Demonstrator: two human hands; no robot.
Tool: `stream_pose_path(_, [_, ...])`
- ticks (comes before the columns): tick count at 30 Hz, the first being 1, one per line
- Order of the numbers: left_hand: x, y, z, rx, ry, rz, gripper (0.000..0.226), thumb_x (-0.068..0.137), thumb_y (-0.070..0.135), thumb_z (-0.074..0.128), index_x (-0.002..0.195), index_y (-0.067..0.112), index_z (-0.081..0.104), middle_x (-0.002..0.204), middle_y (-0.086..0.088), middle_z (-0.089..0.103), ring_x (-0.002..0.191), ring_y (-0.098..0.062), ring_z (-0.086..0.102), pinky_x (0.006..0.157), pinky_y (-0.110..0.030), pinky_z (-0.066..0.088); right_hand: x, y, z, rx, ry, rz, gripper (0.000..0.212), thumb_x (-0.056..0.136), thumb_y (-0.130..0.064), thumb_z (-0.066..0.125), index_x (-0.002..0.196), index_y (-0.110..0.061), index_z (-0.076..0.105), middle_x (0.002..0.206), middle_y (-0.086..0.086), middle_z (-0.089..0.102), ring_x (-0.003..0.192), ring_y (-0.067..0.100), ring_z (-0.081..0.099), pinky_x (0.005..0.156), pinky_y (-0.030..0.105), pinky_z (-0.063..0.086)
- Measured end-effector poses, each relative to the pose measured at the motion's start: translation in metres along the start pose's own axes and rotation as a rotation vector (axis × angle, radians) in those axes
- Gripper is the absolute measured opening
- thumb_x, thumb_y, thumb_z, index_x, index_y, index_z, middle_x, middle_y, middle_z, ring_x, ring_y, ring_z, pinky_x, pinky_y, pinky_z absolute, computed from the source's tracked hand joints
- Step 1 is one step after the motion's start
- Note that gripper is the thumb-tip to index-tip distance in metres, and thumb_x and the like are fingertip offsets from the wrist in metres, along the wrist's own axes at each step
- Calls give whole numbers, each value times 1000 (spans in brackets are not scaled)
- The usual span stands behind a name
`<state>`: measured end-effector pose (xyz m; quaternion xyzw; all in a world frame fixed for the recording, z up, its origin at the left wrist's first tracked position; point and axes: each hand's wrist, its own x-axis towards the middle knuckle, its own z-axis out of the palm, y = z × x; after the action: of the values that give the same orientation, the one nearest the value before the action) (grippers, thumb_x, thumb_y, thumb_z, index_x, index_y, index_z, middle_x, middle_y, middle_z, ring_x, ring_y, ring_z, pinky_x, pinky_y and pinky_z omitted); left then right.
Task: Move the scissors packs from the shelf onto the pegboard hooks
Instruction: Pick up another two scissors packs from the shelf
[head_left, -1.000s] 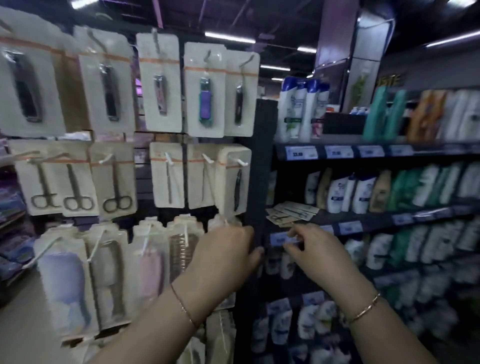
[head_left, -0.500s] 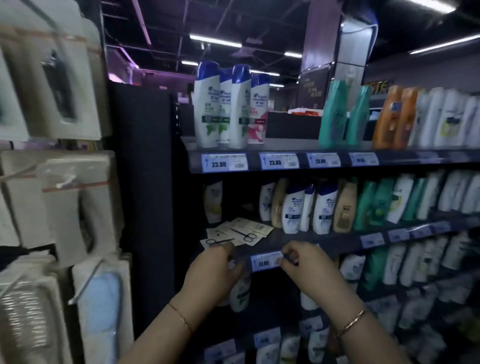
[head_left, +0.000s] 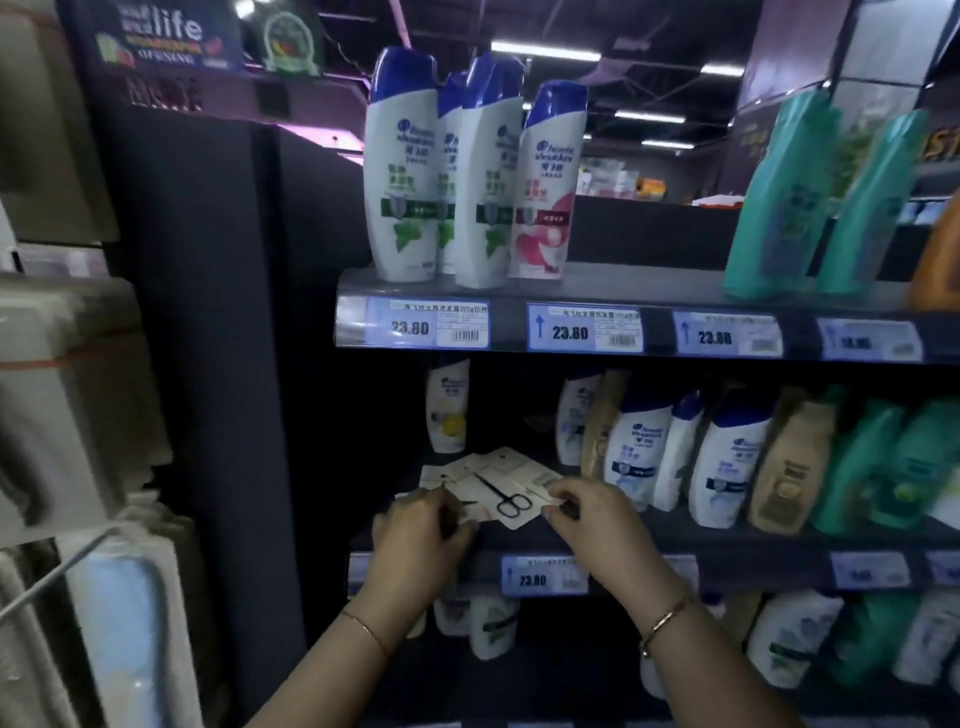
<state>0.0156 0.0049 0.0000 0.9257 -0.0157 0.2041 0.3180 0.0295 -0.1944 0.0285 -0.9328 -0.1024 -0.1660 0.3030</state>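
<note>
Scissors packs lie fanned on the shelf; our left hand curls onto them, our right hand pinches one, so we risk dragging neighbours off.

My left hand covers near corner of scissors packs; their count unclear. Pegboard cards at left blurred, cut by edge. Far right price tag unreadable
</note>
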Motion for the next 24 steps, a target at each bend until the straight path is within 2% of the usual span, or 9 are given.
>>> stream_pose_path(2, [8, 2, 7, 48, 36, -23, 26, 82, 49, 61, 93, 26, 65, 100, 4, 65, 102, -19, 60, 88, -36, 42, 13, 5, 5, 1, -19, -13, 27, 89, -20, 65, 115, -11, 67, 115, 8, 67, 104, 19, 61, 83, 17, 40])
stream_pose_path(6, [23, 10, 19, 72, 42, -40, 30, 81, 55, 59, 95, 29, 64, 99, 9, 67, 104, -16, 59, 88, -35, 34, 32, 16, 13, -31, -54, -12, 28, 90, -27, 63, 115, -15, 66, 117, 5, 67, 107, 17, 59, 75, 16, 35])
stream_pose_path(9, [31, 11, 26, 57, 56, -43, 31, 80, 55, 59, 93, 27, 63, 93, 8, 70, 100, -16, 62, 88, -35, 37, 41, 24, 19, -54, -76, -21, 40, 89, -33, 63, 123, -13, 62, 124, 6, 64, 112, 20, 58, 84, 20, 39])
stream_pose_path(11, [33, 12, 30, 75, 81, -41, 34, 78, 58, 59, 92, 27, 61, 92, 9, 69, 97, -15, 62, 81, -34, 34, 45, 27, 21, -57, -106, -11, 47, 89, -37, 62, 129, -12, 58, 128, 6, 63, 115, 21, 58, 90, 23, 42])
stream_pose_path(15, [38, 15, 36, 102, 79, -46, 41, 72, 63, 62, 90, 28, 57, 90, 9, 68, 95, -17, 61, 74, -32, 30, 49, 30, 23, -56, -101, -29, 40, 87, -37, 63, 120, -15, 65, 113, 5, 70, 103, 20, 63, 85, 31, 51])
stream_pose_path(19, [42, 13, 42, 52, 49, -87, 49, 68, 61, 68, 102, 28, 58, 96, 7, 69, 101, -18, 61, 87, -37, 42, 44, 32, 24, -47, -43, -83, 29, 86, -32, 64, 111, -18, 70, 102, 0, 74, 91, 14, 66, 77, 28, 53])
stream_pose_path(24, [40, 11, 44, -17, 51, -99, 53, 67, 63, 68, 107, 30, 57, 95, 10, 68, 103, -16, 60, 88, -34, 36, 38, 32, 25, -17, -15, -109, 24, 86, -30, 64, 104, -17, 72, 95, -1, 73, 84, 12, 63, 71, 26, 51])
